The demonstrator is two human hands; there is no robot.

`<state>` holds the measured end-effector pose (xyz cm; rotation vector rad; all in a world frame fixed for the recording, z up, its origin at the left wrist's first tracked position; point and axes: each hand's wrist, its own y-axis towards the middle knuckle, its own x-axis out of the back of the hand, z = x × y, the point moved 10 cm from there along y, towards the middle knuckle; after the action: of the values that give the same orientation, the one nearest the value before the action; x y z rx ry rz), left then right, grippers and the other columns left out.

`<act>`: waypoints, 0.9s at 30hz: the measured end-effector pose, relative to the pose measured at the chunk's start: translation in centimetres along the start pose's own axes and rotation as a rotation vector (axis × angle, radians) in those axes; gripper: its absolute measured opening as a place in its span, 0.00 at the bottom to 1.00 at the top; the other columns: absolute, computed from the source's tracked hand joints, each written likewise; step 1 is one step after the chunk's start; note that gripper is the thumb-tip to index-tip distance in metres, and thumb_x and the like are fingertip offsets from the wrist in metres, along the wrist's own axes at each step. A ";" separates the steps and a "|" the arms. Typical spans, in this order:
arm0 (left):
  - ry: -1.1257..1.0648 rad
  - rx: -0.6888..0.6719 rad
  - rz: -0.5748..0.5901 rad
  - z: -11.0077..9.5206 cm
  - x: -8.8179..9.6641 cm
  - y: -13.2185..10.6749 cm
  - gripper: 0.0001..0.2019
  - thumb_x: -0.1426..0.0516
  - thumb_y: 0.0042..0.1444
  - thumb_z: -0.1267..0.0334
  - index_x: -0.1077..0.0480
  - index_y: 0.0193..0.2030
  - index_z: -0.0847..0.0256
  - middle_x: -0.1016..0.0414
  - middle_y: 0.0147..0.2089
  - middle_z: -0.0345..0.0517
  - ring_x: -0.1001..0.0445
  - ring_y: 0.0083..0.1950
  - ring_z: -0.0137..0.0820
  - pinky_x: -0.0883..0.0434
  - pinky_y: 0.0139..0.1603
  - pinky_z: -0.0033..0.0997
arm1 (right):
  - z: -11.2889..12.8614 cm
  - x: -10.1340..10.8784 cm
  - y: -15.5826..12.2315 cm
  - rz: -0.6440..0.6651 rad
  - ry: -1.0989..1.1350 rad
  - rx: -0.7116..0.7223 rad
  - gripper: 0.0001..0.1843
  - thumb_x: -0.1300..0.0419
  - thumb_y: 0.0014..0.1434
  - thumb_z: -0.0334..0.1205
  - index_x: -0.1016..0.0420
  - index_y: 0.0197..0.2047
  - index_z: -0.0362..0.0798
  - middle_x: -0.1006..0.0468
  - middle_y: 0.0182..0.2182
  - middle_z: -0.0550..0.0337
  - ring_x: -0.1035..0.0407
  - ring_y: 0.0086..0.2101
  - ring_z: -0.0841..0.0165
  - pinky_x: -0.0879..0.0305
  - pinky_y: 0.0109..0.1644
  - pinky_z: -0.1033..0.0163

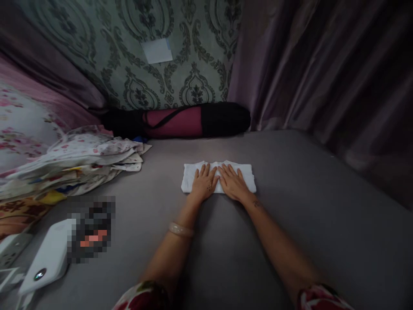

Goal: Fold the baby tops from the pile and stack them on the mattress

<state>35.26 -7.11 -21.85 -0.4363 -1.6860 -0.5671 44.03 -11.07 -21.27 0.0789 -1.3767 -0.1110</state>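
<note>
A white folded cloth [247, 174] lies flat on the grey sheet [219, 245], forming a wide, low rectangle. My left hand [204, 181] rests palm down on its left half, fingers stretched out and pointing away from me. On the right half lies my right hand [232, 181], also flat with its fingers extended. The two thumbs nearly meet at the middle of the cloth. Parts of the cloth under both palms are hidden. A pale bangle [180, 230] circles my left forearm.
A maroon and black long bag [176, 122] lies along the patterned wall. Folded printed fabrics [97, 150] are piled at the left. Nearer, a white power bank [48, 256] with a cable lies by a power strip [14, 249] and a blurred-out patch. Purple curtains [290, 73] hang at the right.
</note>
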 end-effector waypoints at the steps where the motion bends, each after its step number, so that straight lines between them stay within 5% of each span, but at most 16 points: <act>1: 0.009 0.014 -0.017 0.3 0.3 0.0 0.28 0.61 0.68 0.50 0.46 0.70 0.58 0.50 0.72 0.54 0.53 0.73 0.44 0.52 0.70 0.52 | -0.3 0.2 0.0 -0.018 -0.010 -0.015 0.30 0.62 0.68 0.43 0.48 0.70 0.44 0.50 0.69 0.55 0.59 0.68 0.59 0.64 0.69 0.44; 5: 0.039 0.102 -0.016 1.9 0.0 -0.1 0.29 0.61 0.67 0.48 0.47 0.70 0.59 0.50 0.72 0.55 0.53 0.73 0.46 0.54 0.70 0.54 | -1.4 -0.3 0.0 -0.025 -0.040 -0.071 0.32 0.61 0.67 0.43 0.50 0.70 0.37 0.50 0.69 0.49 0.58 0.68 0.60 0.64 0.69 0.49; 13: 0.016 0.110 0.025 2.4 -0.1 -0.2 0.30 0.62 0.67 0.47 0.48 0.71 0.61 0.50 0.72 0.56 0.54 0.73 0.46 0.55 0.70 0.53 | -2.0 -0.3 -0.1 0.001 -0.015 -0.083 0.32 0.63 0.68 0.44 0.50 0.70 0.37 0.50 0.69 0.50 0.58 0.68 0.60 0.63 0.69 0.49; 27: -0.079 0.303 -0.009 8.1 -0.1 -0.8 0.33 0.63 0.67 0.50 0.51 0.70 0.74 0.53 0.72 0.64 0.55 0.73 0.47 0.52 0.70 0.46 | -7.4 0.1 -0.9 -0.058 -0.011 -0.268 0.35 0.65 0.67 0.44 0.51 0.69 0.29 0.50 0.68 0.40 0.60 0.68 0.55 0.60 0.69 0.50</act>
<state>28.33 -2.98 -23.16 -0.2342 -1.8143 -0.2963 51.27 -12.01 -22.69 -0.1060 -1.3592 -0.3434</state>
